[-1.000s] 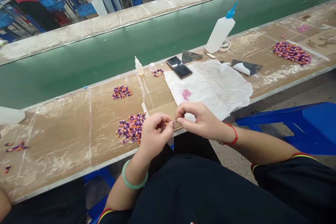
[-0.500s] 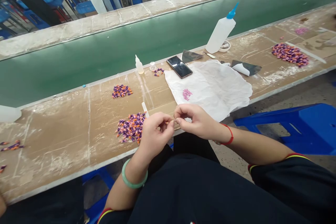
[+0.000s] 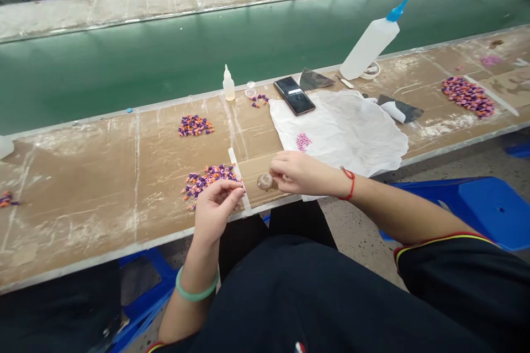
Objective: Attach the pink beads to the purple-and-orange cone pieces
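My left hand is closed in a pinch beside the near pile of small purple, orange and pink pieces. A tiny dark bit shows at its fingertips, apparently one of those pieces. Just right of it lies a white flat stick. My right hand has its fingers drawn together right beside a small round clear dish on a cardboard sheet. Whatever sits in those fingers is hidden. Behind that hand, tiny pink grains lie on crumpled white paper.
Farther back are a phone, a small dropper bottle and a large tilted white bottle leaning by a tape roll. More pieces form a pile behind and another far right. A green belt runs beyond.
My hands have parted: the left moved left toward the near pile, the right stayed above the cardboard by the dish. The dish has come into sight. The view has tilted down.
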Available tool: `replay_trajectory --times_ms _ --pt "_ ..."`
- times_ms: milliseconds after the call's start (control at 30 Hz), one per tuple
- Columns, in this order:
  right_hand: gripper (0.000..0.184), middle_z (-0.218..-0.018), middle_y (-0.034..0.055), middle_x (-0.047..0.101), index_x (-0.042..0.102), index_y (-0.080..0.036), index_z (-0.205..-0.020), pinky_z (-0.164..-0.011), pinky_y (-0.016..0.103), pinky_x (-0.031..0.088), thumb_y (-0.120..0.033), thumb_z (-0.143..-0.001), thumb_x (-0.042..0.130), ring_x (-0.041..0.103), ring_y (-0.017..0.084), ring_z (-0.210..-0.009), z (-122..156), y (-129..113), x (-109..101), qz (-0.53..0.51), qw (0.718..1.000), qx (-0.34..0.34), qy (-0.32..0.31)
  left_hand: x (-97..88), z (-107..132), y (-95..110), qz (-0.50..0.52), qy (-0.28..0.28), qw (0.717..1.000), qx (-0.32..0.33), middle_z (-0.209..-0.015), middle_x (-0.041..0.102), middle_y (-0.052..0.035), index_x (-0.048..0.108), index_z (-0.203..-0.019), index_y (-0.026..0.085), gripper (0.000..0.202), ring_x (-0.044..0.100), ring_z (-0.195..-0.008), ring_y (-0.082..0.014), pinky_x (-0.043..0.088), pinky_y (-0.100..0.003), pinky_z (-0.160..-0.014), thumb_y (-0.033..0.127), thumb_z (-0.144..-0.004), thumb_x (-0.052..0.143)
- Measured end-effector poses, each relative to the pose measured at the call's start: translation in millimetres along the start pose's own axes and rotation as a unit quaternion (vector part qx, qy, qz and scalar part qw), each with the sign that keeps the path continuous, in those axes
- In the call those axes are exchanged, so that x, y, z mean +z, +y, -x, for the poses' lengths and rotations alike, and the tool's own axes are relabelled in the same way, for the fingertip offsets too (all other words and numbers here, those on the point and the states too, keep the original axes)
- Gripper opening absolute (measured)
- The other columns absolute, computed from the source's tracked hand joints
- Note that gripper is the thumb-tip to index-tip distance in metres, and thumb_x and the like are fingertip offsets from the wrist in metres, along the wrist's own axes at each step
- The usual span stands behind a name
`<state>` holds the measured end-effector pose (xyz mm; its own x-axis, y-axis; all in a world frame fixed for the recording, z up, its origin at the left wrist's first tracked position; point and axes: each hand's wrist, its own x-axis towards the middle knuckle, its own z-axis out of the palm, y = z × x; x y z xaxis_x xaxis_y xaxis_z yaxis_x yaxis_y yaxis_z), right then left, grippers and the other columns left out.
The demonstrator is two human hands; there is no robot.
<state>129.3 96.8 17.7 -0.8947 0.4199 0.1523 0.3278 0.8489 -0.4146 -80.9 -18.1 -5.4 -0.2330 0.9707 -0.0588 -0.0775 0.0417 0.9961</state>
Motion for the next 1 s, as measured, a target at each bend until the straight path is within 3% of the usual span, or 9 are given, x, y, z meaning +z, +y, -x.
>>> replay_trajectory --times_ms 133,233,567,667,767,900,1000 --pt "0.017 -0.07 0.0049 0.055 0.052 -0.018 -0.072 -0.066 0.03 0.033 -0.014 -0.089 0.052 0.048 0.019 -0.072 -17 5 7 0.13 0.983 -0.01 -0.128 -7.8 9 -12 0.016 0.002 0.999 -0.032 -0.066 0.068 -0.0002 0.074 -0.078 0.016 0.023 0.061 -0.056 -0.0105 0.05 -0.02 -0.051 0.033 -0.069 0.086" --pt "0.013 -0.072 0.0069 0.058 0.058 -0.016 -0.078 -0.066 0.03 0.034 -0.017 -0.091 0.056 0.051 0.021 -0.076 -26 3 7 0.185 0.967 -0.014 -0.176 -11.4 12 -16 0.017 -0.007 0.999 -0.038 -0.067 0.068 0.0 0.074 -0.081 0.017 0.02 0.062 -0.058 -0.0107 0.052 -0.02 -0.053 0.031 -0.072 0.084" --pt "0.01 -0.075 0.0081 0.062 0.058 -0.016 -0.078 -0.066 0.03 0.036 -0.015 -0.087 0.06 0.055 0.022 -0.078 -31 -2 4 0.201 0.959 -0.014 -0.199 -13.7 12 -17 0.045 -0.017 0.998 -0.036 -0.068 0.07 0.0002 0.074 -0.081 0.017 0.017 0.066 -0.058 -0.0104 0.057 -0.02 -0.057 0.029 -0.074 0.084" --pt "0.014 -0.071 0.005 0.06 0.052 -0.018 -0.071 -0.064 0.029 0.035 -0.012 -0.082 0.058 0.052 0.018 -0.071 -29 -7 -3 0.109 0.985 0.016 -0.13 -10.0 14 -14 0.07 -0.009 0.997 -0.029 -0.066 0.072 -0.0008 0.075 -0.081 0.017 0.02 0.069 -0.059 -0.0126 0.06 -0.022 -0.057 0.031 -0.072 0.086" --pt "0.012 -0.069 0.0018 0.062 0.051 -0.019 -0.072 -0.062 0.027 0.041 -0.015 -0.081 0.057 0.056 0.014 -0.065 -24 -19 -12 -0.117 0.988 0.089 -0.052 -2.7 18 -5 0.099 0.006 0.995 -0.001 -0.067 0.074 -0.0024 0.075 -0.078 0.016 0.024 0.072 -0.057 -0.0141 0.061 -0.023 -0.056 0.033 -0.068 0.089" --pt "0.014 -0.084 0.005 0.072 0.054 -0.019 -0.08 -0.073 0.029 0.057 -0.029 -0.087 0.061 0.071 0.017 -0.083 -17 -39 -20 -0.431 0.884 0.172 -0.064 8.4 24 12 0.12 0.005 0.992 0.046 -0.072 0.077 -0.0037 0.076 -0.075 0.018 0.022 0.073 -0.056 -0.0141 0.062 -0.022 -0.054 0.033 -0.068 0.09" --pt "0.015 -0.084 0.0034 0.072 0.054 -0.018 -0.08 -0.077 0.029 0.059 -0.026 -0.084 0.066 0.071 0.015 -0.083 -14 -50 -23 -0.51 0.837 0.179 -0.081 14.0 27 20 0.108 -0.009 0.992 0.071 -0.072 0.077 -0.0036 0.076 -0.076 0.018 0.018 0.073 -0.057 -0.0142 0.063 -0.021 -0.055 0.03 -0.071 0.089"
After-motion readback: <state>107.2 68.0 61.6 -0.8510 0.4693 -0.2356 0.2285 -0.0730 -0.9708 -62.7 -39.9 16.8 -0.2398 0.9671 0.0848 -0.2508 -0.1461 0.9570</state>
